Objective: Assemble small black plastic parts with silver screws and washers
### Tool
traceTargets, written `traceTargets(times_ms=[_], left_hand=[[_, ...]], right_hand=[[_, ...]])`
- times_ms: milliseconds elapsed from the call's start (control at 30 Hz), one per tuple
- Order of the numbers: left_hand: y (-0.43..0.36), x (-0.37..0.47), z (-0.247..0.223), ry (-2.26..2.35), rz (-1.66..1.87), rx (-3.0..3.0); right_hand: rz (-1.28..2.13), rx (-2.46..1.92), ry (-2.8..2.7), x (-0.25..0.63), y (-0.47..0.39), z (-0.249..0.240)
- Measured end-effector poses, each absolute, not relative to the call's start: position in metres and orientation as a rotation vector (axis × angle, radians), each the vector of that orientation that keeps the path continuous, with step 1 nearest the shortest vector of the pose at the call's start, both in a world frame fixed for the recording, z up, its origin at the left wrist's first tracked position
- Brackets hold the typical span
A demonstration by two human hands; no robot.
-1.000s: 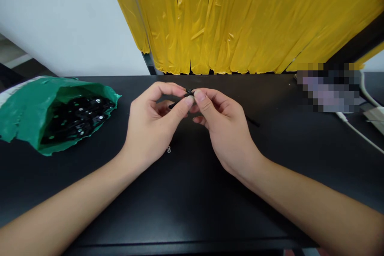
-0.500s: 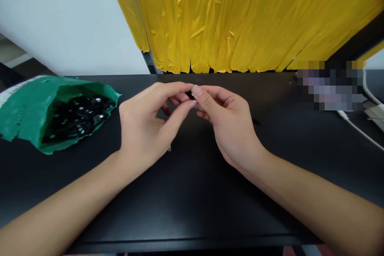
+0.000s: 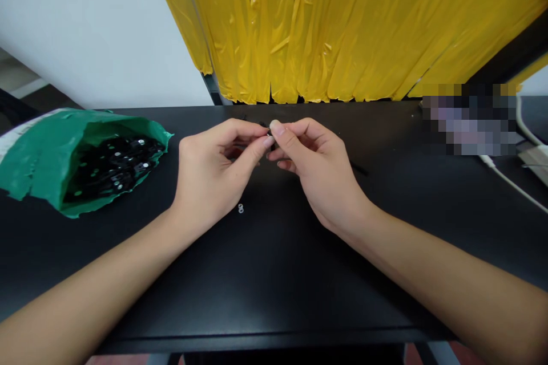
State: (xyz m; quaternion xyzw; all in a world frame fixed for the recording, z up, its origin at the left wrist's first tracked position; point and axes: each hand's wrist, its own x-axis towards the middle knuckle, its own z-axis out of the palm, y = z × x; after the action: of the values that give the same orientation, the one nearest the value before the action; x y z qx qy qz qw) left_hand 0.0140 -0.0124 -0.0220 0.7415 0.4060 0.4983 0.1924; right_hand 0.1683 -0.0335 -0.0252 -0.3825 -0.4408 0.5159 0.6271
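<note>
Above the far middle of the black table (image 3: 265, 285), my left hand (image 3: 214, 165) and my right hand (image 3: 321, 165) meet fingertip to fingertip. Both pinch a small black part (image 3: 269, 132), mostly covered by the thumbs and fingers, so its exact kind cannot be made out. Two tiny clear rings (image 3: 240, 209) lie on the table just below my left hand. A thin black strip (image 3: 358, 168) sticks out beyond my right hand on the tabletop. Left of my left hand, an open green bag (image 3: 47, 148) lies on its side, holding many small shiny black parts (image 3: 115, 165).
Yellow plastic sheeting (image 3: 342, 28) hangs behind the table's back edge, beside a white panel (image 3: 107, 23). At the back right sit a blurred-out object (image 3: 471, 122) and a white cable (image 3: 516, 182).
My hands have shifted slightly, and the fingertips have turned around the small black part. More of the clear rings and of the black strip now shows.
</note>
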Motion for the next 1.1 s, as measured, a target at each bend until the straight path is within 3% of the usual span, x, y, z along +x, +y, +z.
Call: traceTargets(times_ms=[200, 533, 1100], left_hand=[[-0.004, 0.015, -0.021, 1.027, 1.389, 1.739], [-0.006, 0.015, -0.011, 0.967, 1.153, 1.289], [-0.005, 0.018, -0.015, 1.137, 1.176, 1.485]], right_hand=[[1.016, -0.934, -1.174, 0.167, -0.033, -0.025], [0.383, -0.974, -1.554, 0.177, -0.024, -0.039], [0.317, -1.107, -1.654, 0.180, -0.021, -0.041]])
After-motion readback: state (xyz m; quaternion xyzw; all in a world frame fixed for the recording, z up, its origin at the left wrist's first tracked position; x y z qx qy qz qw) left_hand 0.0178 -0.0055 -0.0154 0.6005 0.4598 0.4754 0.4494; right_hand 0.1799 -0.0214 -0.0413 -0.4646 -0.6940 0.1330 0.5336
